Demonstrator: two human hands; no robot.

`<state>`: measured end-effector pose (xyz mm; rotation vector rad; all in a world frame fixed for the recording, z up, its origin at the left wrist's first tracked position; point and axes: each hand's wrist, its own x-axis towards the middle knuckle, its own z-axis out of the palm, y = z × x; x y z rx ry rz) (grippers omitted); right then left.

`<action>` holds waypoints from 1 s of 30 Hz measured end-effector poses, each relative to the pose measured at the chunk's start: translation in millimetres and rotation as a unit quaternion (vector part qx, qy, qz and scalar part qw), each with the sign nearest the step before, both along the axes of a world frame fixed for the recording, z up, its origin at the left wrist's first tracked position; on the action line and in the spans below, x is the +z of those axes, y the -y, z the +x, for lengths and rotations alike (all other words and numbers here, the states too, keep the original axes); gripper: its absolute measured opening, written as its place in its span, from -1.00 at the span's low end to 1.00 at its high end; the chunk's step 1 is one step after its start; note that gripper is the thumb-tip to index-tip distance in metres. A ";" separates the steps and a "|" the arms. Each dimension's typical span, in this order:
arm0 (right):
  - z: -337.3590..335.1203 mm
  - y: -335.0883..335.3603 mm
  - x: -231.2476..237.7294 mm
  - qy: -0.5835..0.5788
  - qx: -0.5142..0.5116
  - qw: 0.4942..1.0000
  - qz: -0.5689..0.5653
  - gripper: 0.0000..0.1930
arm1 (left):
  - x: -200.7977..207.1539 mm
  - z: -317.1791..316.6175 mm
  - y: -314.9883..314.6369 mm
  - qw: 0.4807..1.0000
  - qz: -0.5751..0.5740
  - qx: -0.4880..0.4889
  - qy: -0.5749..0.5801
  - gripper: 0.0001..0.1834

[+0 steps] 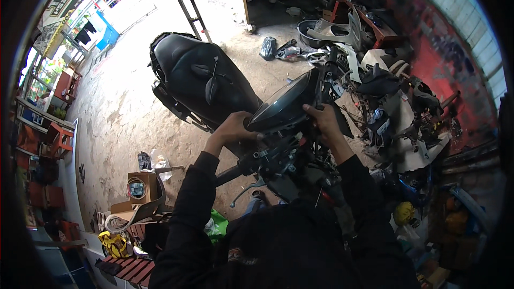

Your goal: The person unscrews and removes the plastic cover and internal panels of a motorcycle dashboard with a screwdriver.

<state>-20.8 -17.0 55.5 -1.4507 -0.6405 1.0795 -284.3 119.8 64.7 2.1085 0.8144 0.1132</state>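
Headlight unit (284,104), motorcycle type, dark and glossy: held between both hands, tilted, directly above the handlebar assembly (278,155)

Left hand (234,129): at the unit's left end, wrist bent inward, back of the hand uppermost; fingers closed around the edge, their tips partly hidden

Right hand (325,123): at the unit's right end, raised, thumb laid toward the edge; fingers gripping that side, largely hidden behind it

Forearms, two, in black sleeves (188,192): rising from the lower edge, angled inward toward the unit, elbows apart

Clutch-type lever (247,188), grey: below the left hand, beside the left handlebar grip (229,175)

Motorcycle seat (184,64), black: ahead and left, two mirrors (211,90) lying on top

Motorcycle parts (396,96), assorted, heaped: right of the right hand

Cardboard box (152,188), open: left, near the slatted red counter (131,272)
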 end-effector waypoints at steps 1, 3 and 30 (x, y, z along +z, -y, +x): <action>2.1 1.8 5.1 0.003 0.001 1.000 0.004 -0.78 | 9.1 2.1 2.1 1.000 -0.003 0.001 0.000 -0.18; 3.1 9.5 11.6 0.005 0.002 1.000 0.004 -0.78 | 20.3 6.2 6.3 0.997 -0.059 -0.004 -0.052 -0.19; -16.9 16.8 -66.2 0.055 -0.079 0.994 0.042 -0.59 | 27.7 50.2 18.7 0.963 0.265 -0.027 0.037 -0.23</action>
